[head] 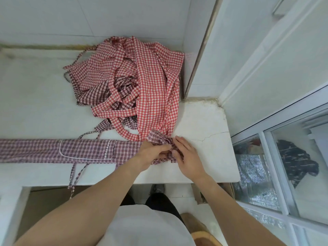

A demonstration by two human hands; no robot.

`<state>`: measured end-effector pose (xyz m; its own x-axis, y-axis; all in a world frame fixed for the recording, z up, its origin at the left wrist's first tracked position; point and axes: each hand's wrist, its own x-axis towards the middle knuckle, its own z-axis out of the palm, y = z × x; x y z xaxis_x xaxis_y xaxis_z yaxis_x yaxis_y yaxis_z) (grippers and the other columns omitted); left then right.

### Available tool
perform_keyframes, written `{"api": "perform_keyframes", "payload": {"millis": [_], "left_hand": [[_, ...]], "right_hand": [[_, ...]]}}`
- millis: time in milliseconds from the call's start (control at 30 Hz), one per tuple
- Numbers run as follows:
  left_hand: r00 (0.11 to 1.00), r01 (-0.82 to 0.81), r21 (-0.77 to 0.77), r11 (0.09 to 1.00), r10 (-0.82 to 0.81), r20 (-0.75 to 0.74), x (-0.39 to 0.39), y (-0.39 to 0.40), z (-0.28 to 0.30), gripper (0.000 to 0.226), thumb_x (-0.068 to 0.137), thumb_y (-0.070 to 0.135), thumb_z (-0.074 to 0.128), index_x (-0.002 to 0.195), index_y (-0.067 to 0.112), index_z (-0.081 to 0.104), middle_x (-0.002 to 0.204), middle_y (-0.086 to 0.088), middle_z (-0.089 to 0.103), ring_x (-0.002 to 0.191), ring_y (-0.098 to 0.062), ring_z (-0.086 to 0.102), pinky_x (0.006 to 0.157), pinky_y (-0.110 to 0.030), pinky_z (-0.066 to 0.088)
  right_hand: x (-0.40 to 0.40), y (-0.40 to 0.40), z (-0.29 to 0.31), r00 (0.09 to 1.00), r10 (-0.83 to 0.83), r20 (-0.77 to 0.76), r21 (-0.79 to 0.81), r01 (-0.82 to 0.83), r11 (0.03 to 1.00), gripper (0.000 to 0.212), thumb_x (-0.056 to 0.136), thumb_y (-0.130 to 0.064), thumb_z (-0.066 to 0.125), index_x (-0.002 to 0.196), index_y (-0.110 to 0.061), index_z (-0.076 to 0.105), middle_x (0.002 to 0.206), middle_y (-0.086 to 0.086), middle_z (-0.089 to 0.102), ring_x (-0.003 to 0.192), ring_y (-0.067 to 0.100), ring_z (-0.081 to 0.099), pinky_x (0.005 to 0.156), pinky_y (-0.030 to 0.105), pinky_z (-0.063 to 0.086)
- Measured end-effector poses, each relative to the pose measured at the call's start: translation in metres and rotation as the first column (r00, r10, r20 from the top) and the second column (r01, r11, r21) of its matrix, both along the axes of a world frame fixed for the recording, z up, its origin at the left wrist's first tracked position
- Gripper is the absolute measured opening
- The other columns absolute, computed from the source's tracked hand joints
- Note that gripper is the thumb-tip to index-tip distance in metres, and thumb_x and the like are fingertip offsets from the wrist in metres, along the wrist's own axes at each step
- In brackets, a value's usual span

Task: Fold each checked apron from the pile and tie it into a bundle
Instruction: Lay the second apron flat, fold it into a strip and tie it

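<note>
Head view: both hands meet at the right end of a purple checked apron [74,150], folded into a long strip across the worktop [204,121]. Left hand [150,153] and right hand [188,153] pinch bunched cloth, apparently starting the roll; next, tying. The pile [134,82] waits behind.

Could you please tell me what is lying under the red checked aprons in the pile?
Darker checked aprons show beneath the red aprons, on the white counter. How many lie deeper is hidden.
</note>
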<state>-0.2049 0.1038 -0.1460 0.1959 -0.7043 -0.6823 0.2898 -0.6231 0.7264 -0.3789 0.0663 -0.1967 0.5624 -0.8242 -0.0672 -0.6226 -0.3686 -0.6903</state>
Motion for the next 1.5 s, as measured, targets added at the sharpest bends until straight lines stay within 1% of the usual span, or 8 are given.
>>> {"api": "perform_keyframes", "payload": {"millis": [267, 500, 633, 700, 900, 1067, 1300, 1500], "left_hand": [[0.998, -0.046, 0.072, 0.996, 0.044, 0.036, 0.027, 0.008, 0.002, 0.042, 0.079, 0.038, 0.081, 0.112, 0.017, 0.065, 0.106, -0.005, 0.075, 0.09, -0.025, 0.075, 0.081, -0.043, 0.062], [0.915, 0.239, -0.008, 0.971, -0.222, 0.337, 0.032, 0.006, 0.01, 0.045, 0.076, 0.016, 0.086, 0.113, 0.021, 0.062, 0.105, 0.006, 0.063, 0.089, -0.015, 0.069, 0.068, -0.034, 0.062], [0.919, 0.161, -0.073, 0.984, -0.122, 0.376, 0.031, 0.002, 0.008, 0.02, 0.088, 0.016, 0.075, 0.106, 0.014, 0.069, 0.095, -0.007, 0.075, 0.077, -0.018, 0.074, 0.073, -0.037, 0.062], [0.89, 0.205, -0.159, 0.966, -0.117, 0.441, 0.033, 0.0, 0.009, 0.014, 0.086, 0.016, 0.077, 0.1, 0.018, 0.073, 0.09, 0.0, 0.076, 0.081, -0.013, 0.073, 0.08, -0.028, 0.059], [0.731, 0.541, -0.131, 0.831, -0.388, 0.561, 0.038, 0.003, 0.017, 0.018, 0.081, 0.015, 0.081, 0.098, 0.019, 0.074, 0.098, 0.013, 0.071, 0.092, 0.005, 0.062, 0.081, -0.004, 0.042], [0.578, 0.622, -0.025, 0.782, -0.439, 0.688, 0.033, 0.005, 0.014, 0.022, 0.083, 0.023, 0.076, 0.101, 0.022, 0.064, 0.102, 0.008, 0.064, 0.094, -0.007, 0.06, 0.085, -0.025, 0.05], [0.478, 0.635, 0.086, 0.768, -0.478, 0.737, 0.029, -0.004, 0.021, 0.041, 0.081, 0.045, 0.073, 0.116, 0.025, 0.064, 0.108, 0.012, 0.069, 0.097, -0.01, 0.064, 0.088, -0.033, 0.055], [-0.011, 0.736, 0.357, 0.574, -0.518, 0.855, 0.016, -0.004, 0.008, 0.065, 0.078, 0.052, 0.075, 0.129, 0.018, 0.051, 0.118, 0.0, 0.064, 0.104, -0.02, 0.061, 0.087, -0.035, 0.051]], "right_hand": [[0.005, 0.004, -0.018, 0.997, -0.009, -0.076, -0.12, 0.0, 0.993, 0.044, 0.096, -0.041, 0.049, 0.133, -0.02, 0.063, 0.144, -0.002, 0.055, 0.141, 0.021, 0.039, 0.115, 0.04, 0.032], [0.014, 0.002, -0.001, 0.994, -0.106, -0.039, 0.031, 0.107, 0.994, 0.054, 0.083, -0.029, 0.069, 0.134, -0.019, 0.057, 0.136, -0.001, 0.059, 0.136, 0.021, 0.044, 0.115, 0.047, 0.031], [0.015, 0.003, 0.011, 0.988, -0.152, -0.029, -0.016, 0.152, 0.988, 0.064, 0.077, -0.028, 0.06, 0.139, -0.018, 0.05, 0.134, 0.0, 0.056, 0.127, 0.021, 0.047, 0.111, 0.04, 0.034], [0.014, 0.003, 0.01, 0.985, -0.173, -0.01, -0.01, 0.173, 0.985, 0.062, 0.078, -0.027, 0.06, 0.139, -0.019, 0.05, 0.132, 0.001, 0.056, 0.124, 0.021, 0.047, 0.108, 0.04, 0.035], [0.014, -0.008, 0.003, 0.978, -0.177, -0.114, -0.014, 0.177, 0.984, 0.037, 0.074, -0.026, 0.068, 0.11, -0.019, 0.065, 0.108, -0.001, 0.058, 0.11, 0.025, 0.05, 0.094, 0.046, 0.042], [0.02, -0.021, 0.015, 0.976, -0.167, -0.14, 0.164, 0.19, 0.968, 0.031, 0.079, -0.032, 0.073, 0.109, -0.03, 0.067, 0.105, -0.01, 0.058, 0.117, 0.018, 0.041, 0.099, 0.034, 0.028], [0.029, -0.024, 0.014, 0.954, -0.179, -0.241, 0.146, 0.218, 0.965, 0.026, 0.082, -0.035, 0.074, 0.104, -0.024, 0.068, 0.103, -0.005, 0.063, 0.112, 0.022, 0.048, 0.094, 0.035, 0.026], [0.026, -0.022, 0.015, 0.979, -0.137, -0.147, 0.143, 0.159, 0.977, 0.021, 0.082, -0.026, 0.074, 0.099, -0.025, 0.062, 0.097, -0.01, 0.063, 0.107, 0.017, 0.05, 0.091, 0.031, 0.022]]}}
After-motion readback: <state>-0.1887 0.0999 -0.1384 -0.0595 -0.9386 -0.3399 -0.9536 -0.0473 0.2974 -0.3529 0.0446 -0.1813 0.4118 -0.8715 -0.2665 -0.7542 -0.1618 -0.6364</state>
